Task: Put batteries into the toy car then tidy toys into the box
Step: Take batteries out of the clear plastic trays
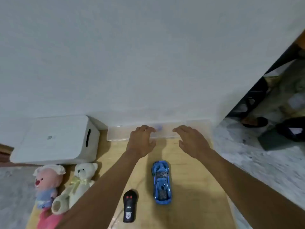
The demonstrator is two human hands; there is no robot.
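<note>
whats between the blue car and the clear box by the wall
Only bare wooden board between the blue car and the clear box, in the head view.

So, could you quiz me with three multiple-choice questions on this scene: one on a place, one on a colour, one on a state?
1. Where does the black remote lie?
A) on the white box
B) left of the toy car
C) in a hand

2. What colour is the toy car?
A) red
B) blue
C) green

3. How does the car sit?
A) upside down
B) on its side
C) on its wheels

Answers: 1 B, it lies off the car's left flank; 2 B, its body is blue; 3 C, its roof faces up.
</note>
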